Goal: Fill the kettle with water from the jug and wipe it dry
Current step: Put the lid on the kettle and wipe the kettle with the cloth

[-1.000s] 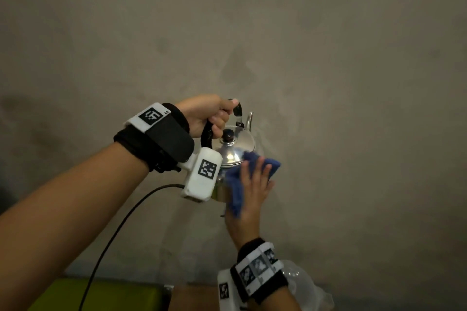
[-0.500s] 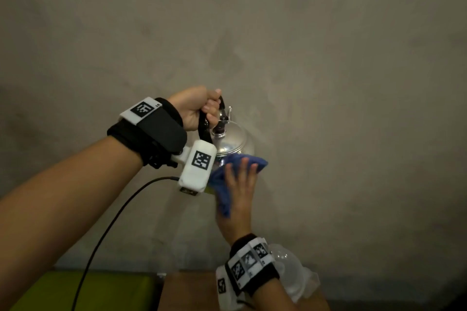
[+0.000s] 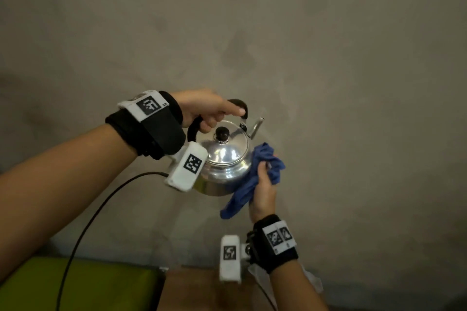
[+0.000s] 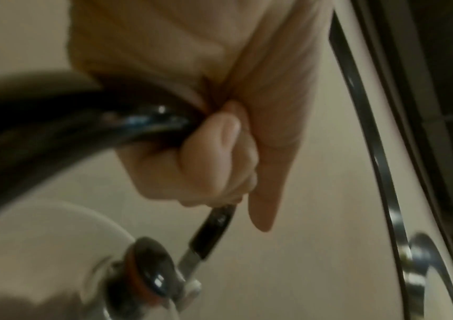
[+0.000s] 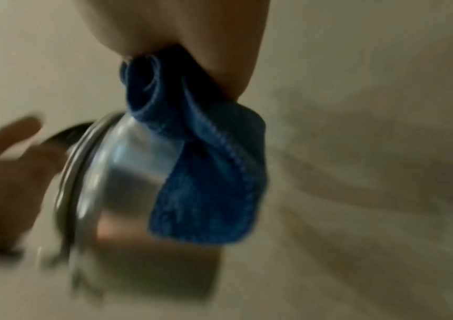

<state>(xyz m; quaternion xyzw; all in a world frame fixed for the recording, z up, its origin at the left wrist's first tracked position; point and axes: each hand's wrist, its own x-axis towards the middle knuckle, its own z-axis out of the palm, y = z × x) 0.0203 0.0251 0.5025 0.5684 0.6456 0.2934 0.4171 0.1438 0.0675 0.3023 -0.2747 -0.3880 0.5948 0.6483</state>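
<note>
A shiny metal kettle (image 3: 226,159) with a black lid knob (image 3: 222,133) hangs in the air in front of a grey wall. My left hand (image 3: 204,111) grips its black arched handle (image 3: 193,129) from above; the left wrist view shows the fingers (image 4: 206,164) curled round the handle (image 4: 83,125). My right hand (image 3: 264,184) holds a blue cloth (image 3: 252,179) against the kettle's right side, below the spout (image 3: 256,126). In the right wrist view the cloth (image 5: 206,173) lies bunched on the metal body (image 5: 127,173). The jug is not clearly in view.
A wooden surface (image 3: 197,290) lies at the bottom centre with a green surface (image 3: 88,283) to its left. Something clear and plastic (image 3: 313,283) shows behind my right forearm. A black cable (image 3: 101,209) hangs from my left wrist. The grey wall (image 3: 328,58) fills the background.
The kettle has turned so its spout points up and right. My right hand has gone from flat on the cloth at the front to gripping it at the kettle's right side.
</note>
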